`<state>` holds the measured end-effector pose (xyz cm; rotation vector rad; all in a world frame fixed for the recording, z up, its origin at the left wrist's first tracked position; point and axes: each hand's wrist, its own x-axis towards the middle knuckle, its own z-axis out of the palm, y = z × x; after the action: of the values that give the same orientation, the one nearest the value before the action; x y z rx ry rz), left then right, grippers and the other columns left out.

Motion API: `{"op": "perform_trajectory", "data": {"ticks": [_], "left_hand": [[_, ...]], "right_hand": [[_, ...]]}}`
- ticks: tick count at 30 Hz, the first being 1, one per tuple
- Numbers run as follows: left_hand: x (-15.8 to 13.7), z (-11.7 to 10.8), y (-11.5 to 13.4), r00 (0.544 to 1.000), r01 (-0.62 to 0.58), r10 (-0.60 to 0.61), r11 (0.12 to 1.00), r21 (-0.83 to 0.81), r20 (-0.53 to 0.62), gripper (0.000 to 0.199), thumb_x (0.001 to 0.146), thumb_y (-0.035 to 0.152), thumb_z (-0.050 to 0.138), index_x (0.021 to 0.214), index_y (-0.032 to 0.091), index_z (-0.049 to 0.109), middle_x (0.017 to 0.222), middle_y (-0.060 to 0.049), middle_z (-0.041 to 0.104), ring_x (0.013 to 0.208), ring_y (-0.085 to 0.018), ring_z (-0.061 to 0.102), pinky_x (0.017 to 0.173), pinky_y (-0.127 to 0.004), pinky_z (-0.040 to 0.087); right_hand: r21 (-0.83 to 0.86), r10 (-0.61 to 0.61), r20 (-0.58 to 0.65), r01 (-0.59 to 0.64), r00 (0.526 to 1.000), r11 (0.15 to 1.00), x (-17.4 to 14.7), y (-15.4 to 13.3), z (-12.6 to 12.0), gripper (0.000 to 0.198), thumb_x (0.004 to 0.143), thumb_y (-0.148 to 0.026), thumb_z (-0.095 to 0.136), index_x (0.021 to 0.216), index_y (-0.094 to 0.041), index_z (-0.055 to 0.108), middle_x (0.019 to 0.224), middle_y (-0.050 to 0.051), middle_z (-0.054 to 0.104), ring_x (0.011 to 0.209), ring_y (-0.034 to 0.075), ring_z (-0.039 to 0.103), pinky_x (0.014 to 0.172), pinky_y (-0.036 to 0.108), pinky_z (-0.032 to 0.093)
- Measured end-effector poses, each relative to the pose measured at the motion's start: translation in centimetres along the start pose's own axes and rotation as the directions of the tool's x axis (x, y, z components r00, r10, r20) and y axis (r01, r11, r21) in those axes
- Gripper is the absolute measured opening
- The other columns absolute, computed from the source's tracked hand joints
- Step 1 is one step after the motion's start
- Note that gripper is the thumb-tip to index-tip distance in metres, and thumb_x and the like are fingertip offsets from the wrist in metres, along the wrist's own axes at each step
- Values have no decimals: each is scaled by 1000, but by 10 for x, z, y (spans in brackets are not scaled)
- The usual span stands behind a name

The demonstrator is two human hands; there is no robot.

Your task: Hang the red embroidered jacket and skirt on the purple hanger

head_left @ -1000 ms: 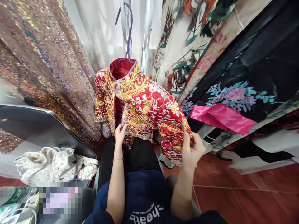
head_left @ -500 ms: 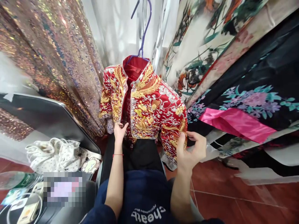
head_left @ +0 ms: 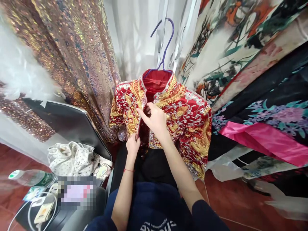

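A red jacket (head_left: 178, 109) with gold and silver embroidery and a stand collar lies across my lap, its front open on a dark red lining. A purple hanger (head_left: 166, 51) sits inside its collar, the hook pointing up. My left hand (head_left: 133, 144) pinches the lower front edge of the jacket's left-side panel. Higher on that same edge is my right hand (head_left: 156, 120), its thumb on the embroidered face and its fingers curled at the opening, partly hidden.
Sequined gowns (head_left: 79, 48) hang on the left, patterned dresses (head_left: 240, 41) and a pink sash (head_left: 262, 139) on the right. Beside my left leg, a black chair (head_left: 67, 122) holds a dotted white cloth (head_left: 69, 158), a plastic bottle (head_left: 33, 177) and a white cable (head_left: 29, 215).
My right hand has moved from the jacket's right-side sleeve to the front opening. My left hand still grips the front edge. The view has shifted, so the jacket appears lower and farther right.
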<state>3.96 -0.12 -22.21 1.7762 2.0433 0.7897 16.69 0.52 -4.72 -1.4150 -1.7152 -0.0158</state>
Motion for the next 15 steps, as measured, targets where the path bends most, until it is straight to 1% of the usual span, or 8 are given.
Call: {"op": "perform_trajectory", "data": {"ticks": [2,4,6,8,9,11,13,15], "left_hand": [[-13,-7,9,999,-19,19,1000,18,27,4,83,23,57,81,23,61,73,-4,65,72,-22,62,63,-28,32],[-23,-20,24,998,-50,49,999,20,24,6,83,25,58,77,23,59,69,-4,63,70,-22,62,62,-28,29],[-31,-33,44,995,-97,96,995,-9,-25,11,85,27,57,75,23,56,65,-3,60,66,-21,61,62,-29,29],[-39,-39,67,984,-167,162,984,-61,-73,13,86,29,56,74,23,55,63,-2,58,63,-20,59,63,-29,30],[-43,-38,79,978,-205,200,975,-84,-66,12,87,28,56,76,23,55,63,-2,58,63,-20,59,63,-29,31],[-48,-29,103,962,-270,273,956,-115,16,5,86,25,56,82,22,58,67,-5,61,63,-21,60,63,-31,31],[-49,-13,124,937,-320,336,936,-145,98,5,87,23,56,89,21,59,71,-7,64,66,-22,62,62,-31,32],[-46,4,137,912,-366,391,911,-190,122,8,89,25,54,93,21,60,75,-8,66,69,-22,64,62,-31,33]], "right_hand": [[24,-28,43,27,999,999,7,-10,-1,29,100,-40,47,87,-18,63,81,5,70,68,17,62,60,27,37],[84,-86,14,84,996,993,15,-16,-11,28,101,-32,44,85,-19,62,79,3,68,66,15,60,61,27,37],[149,-127,-86,139,988,979,25,-15,-25,28,102,-33,44,87,-19,63,80,3,67,68,14,60,63,28,39],[178,-109,-222,150,969,972,37,-6,-39,28,102,-36,43,91,-19,63,81,3,67,70,14,61,65,29,42],[178,-89,-283,143,955,974,42,2,-45,29,102,-37,43,92,-19,64,81,3,67,70,15,60,66,29,43],[154,-76,-347,137,935,979,48,17,-57,31,101,-40,44,90,-19,64,80,4,66,70,15,60,68,31,45],[97,-111,-386,160,916,982,51,30,-66,32,100,-43,46,91,-19,65,84,5,68,75,17,62,73,33,48],[26,-162,-432,192,887,981,53,41,-71,34,101,-45,44,95,-20,66,91,6,69,84,18,64,80,36,49]]}}
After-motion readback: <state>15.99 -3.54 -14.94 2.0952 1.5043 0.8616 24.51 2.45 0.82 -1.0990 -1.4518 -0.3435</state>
